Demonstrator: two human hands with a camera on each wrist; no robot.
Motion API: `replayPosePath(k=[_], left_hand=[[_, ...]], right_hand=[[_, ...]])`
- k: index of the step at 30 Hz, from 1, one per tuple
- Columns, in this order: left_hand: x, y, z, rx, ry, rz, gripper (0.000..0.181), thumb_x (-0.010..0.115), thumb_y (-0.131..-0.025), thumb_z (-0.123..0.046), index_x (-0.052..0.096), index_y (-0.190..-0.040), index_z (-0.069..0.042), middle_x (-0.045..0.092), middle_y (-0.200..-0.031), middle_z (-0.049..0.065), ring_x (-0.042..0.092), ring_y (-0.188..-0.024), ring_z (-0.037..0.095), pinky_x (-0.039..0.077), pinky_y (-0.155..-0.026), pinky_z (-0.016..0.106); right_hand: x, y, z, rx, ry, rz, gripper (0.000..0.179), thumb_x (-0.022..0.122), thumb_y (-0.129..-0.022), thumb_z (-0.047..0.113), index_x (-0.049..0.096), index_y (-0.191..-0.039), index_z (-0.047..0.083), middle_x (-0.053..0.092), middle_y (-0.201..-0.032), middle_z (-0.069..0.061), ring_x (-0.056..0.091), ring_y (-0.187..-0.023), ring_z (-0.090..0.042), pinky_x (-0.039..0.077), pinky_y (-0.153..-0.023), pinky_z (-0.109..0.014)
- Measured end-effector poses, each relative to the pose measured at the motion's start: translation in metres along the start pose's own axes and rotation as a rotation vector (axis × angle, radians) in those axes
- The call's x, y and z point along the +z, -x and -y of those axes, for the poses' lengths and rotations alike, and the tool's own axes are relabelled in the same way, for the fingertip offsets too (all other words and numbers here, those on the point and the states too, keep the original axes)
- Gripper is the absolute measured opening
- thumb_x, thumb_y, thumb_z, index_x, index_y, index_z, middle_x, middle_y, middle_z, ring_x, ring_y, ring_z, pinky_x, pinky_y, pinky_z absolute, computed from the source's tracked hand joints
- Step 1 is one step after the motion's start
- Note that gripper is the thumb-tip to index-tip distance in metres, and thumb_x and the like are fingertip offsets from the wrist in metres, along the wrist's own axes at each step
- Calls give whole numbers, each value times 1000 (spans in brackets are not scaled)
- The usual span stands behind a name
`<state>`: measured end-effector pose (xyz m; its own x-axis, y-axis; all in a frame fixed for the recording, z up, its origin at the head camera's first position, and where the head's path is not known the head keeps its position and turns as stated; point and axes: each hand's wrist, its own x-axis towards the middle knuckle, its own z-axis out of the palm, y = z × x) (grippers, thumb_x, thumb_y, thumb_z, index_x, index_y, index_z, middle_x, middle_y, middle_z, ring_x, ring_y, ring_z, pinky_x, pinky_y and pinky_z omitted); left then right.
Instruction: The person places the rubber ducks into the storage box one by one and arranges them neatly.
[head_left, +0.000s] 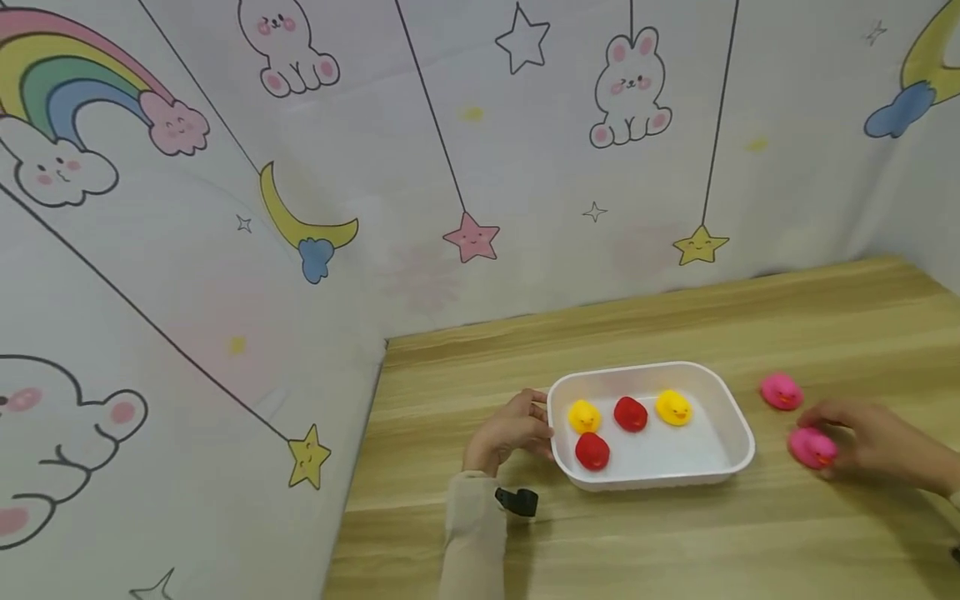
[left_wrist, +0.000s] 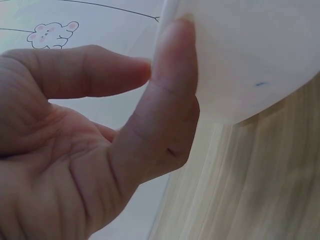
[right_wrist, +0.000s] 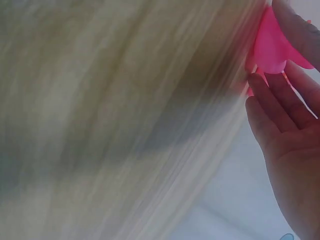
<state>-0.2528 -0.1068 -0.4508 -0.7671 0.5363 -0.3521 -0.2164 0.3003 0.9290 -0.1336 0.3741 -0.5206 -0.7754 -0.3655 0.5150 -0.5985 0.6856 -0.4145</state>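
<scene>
A white plastic tray [head_left: 660, 458] stands on the wooden table, its left rim pinched between thumb and fingers of my left hand [head_left: 512, 432]. The left wrist view shows the fingertips at the tray wall [left_wrist: 250, 45]. Inside lie two yellow rubber ducks, one at the left [head_left: 584, 417] and one near the back [head_left: 674, 407], plus two red ducks [head_left: 631, 414]. To the right of the tray, my right hand [head_left: 881, 442] holds a pink rubber duck [head_left: 813, 448] between thumb and fingers, low over the table. Its fingers reach round the duck in the right wrist view.
Another pink duck [head_left: 782, 392] sits on the table just behind the right hand. The wood-grain table [head_left: 450, 367] ends at a white cloth backdrop [head_left: 555, 283] printed with rabbits, stars and moons, at the back and left.
</scene>
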Motion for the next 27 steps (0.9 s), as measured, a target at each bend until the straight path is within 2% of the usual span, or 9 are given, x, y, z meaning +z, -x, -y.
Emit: replayPosePath(k=[3,6,12,18,21,27], left_hand=[[4,-2,-2,2,-6,7,55,59,-86,13,39,-136,6,55,-110,24,63,-70,24,64,-72,48],[6,-3,-4,5,-7,9,54,59,-86,14,40,-136,6,55,-110,26,62,-69,24,65,-71,47],[6,-3,-5,14,-1,10,53,58,-87,14,39,-136,7,55,-110,26,62,-68,23,65,-68,44],[4,1,-3,5,10,-2,54,59,-86,14,39,-135,7,54,-106,23,62,-67,23,65,-69,45],[3,3,-2,0,17,-1,55,59,-86,14,38,-136,8,55,-108,24,62,-67,23,65,-69,45],[3,4,-2,11,25,-1,55,59,-86,15,38,-136,8,56,-105,22,62,-67,23,65,-68,45]], right_hand=[[-2,5,-1,-13,-31,-13,68,94,-32,1,69,-94,13,65,-95,20,55,-95,11,34,-86,3],[-6,7,0,17,-57,0,68,94,-35,-1,70,-96,12,65,-98,21,56,-97,13,36,-86,3],[-20,1,6,101,-136,80,61,91,-48,-8,69,-103,4,63,-108,29,58,-97,13,39,-85,3],[-30,-13,17,216,-112,129,54,91,-58,-3,71,-108,5,64,-108,28,59,-97,13,41,-83,3],[-33,-19,22,215,-84,147,55,93,-59,0,71,-109,3,64,-109,29,58,-97,13,40,-83,4],[-38,-32,31,168,-93,136,55,91,-59,-4,70,-109,4,63,-110,30,58,-97,13,39,-84,4]])
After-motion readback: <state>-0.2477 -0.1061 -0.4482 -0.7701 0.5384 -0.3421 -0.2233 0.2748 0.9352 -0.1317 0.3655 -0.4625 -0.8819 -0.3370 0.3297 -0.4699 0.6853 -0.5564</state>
